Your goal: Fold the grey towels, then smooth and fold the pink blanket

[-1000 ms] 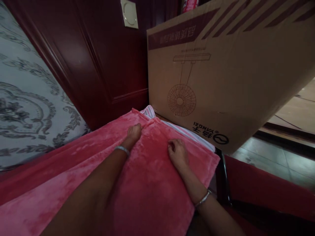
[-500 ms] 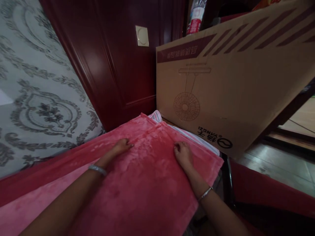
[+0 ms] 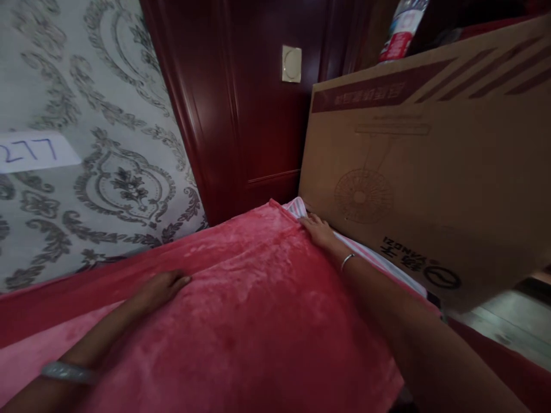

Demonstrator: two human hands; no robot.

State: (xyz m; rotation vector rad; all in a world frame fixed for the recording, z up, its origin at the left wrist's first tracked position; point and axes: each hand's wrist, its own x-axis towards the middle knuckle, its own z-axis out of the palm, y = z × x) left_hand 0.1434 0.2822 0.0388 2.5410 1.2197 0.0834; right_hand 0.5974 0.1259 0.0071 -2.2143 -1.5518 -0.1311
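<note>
A pink-red plush blanket [image 3: 258, 310] is spread under both my hands, with a crease running from my left hand toward its far corner. My left hand [image 3: 159, 291] is closed on the blanket's surface at the left, its thumb and curled fingers pinching the cloth. Farther away, my right hand [image 3: 321, 232] lies open and palm down at the blanket's far edge. Its fingers are stretched out beside a striped cloth [image 3: 297, 206] that shows from beneath the blanket.
A large cardboard box [image 3: 413, 172] with a fan drawing stands close along the right side. Behind it is a bottle [image 3: 400, 34]. A dark red panel [image 3: 258, 115] rises at the far end, and a patterned wall [image 3: 129, 178] with a paper label [image 3: 38, 152] borders the left.
My right hand has moved forward to the blanket's far edge and its fingers have spread. My left hand has drawn back toward me and left. The view has turned somewhat left.
</note>
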